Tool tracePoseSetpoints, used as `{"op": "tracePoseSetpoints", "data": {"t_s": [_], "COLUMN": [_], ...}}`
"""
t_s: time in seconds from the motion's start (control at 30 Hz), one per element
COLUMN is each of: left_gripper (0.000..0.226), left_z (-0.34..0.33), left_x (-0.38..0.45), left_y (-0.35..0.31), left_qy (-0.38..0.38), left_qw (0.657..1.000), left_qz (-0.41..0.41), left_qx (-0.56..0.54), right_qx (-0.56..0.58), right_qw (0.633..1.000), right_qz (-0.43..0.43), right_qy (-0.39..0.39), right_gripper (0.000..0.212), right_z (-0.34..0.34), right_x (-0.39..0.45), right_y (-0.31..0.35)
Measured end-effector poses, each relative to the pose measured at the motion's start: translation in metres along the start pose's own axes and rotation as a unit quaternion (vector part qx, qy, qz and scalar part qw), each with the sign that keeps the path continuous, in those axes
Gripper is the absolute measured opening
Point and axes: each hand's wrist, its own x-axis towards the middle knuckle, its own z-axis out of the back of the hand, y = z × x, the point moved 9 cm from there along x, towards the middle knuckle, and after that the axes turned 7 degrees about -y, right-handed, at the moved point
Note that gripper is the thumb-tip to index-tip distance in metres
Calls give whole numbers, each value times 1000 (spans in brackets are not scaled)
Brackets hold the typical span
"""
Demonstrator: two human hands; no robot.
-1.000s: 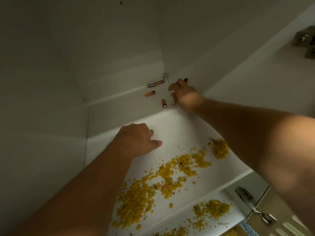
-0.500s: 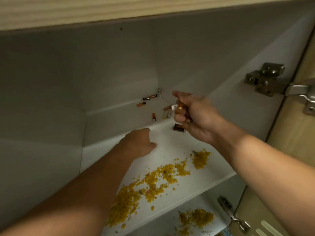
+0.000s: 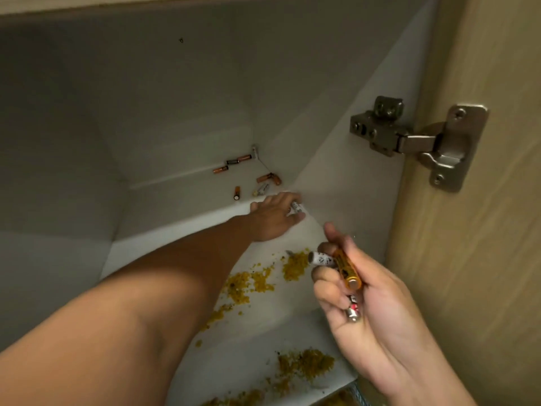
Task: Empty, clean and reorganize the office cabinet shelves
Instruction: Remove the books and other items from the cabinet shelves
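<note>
Inside the white cabinet, my left hand (image 3: 273,216) reaches along the shelf (image 3: 164,238) toward its back right corner, fingers closing around a white battery (image 3: 297,207) by the side wall. My right hand (image 3: 360,300) is held near the front edge, shut on several batteries: an orange one (image 3: 347,269), a white one (image 3: 320,258) and a red-and-silver one (image 3: 353,310). More loose batteries (image 3: 238,161) lie in the back corner, some copper-topped (image 3: 269,178), one standing on end (image 3: 236,193).
Yellow crumbs (image 3: 248,284) are scattered over the front of the shelf and on the shelf below (image 3: 304,363). A metal hinge (image 3: 415,142) joins the right wall to the open wooden door (image 3: 483,230). The cabinet's back wall stands behind the batteries.
My right hand drew back from the corner toward the front with batteries in it. My left hand slid from mid-shelf to the right wall and onto a white battery.
</note>
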Motion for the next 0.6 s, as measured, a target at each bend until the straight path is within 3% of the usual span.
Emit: {"op": "tracePoseSetpoints", "data": {"t_s": [0.13,0.33,0.47,0.6], "left_gripper": [30,34,50,58], "left_z": [-3,8,22,28], "left_x": [3,7,9,11], "left_y": [4,1,8,29], "left_qy": [-3,-29,-46,-46], "left_qw": [999,998,993,991], "left_qz": [12,-16,-7,53], "left_qx": [35,46,107,112], "right_qx": [-4,-11,13,30], "right_qw": [999,999,999,999], "right_qz": [-22,-37,-37,-28], "right_qy": [-23,-27,-14,-8], "right_gripper": [33,31,29,27], "right_z": [11,14,14,12], "right_x": [2,-5,-14,-21], "right_y": [-12,-14,-7,-10]}}
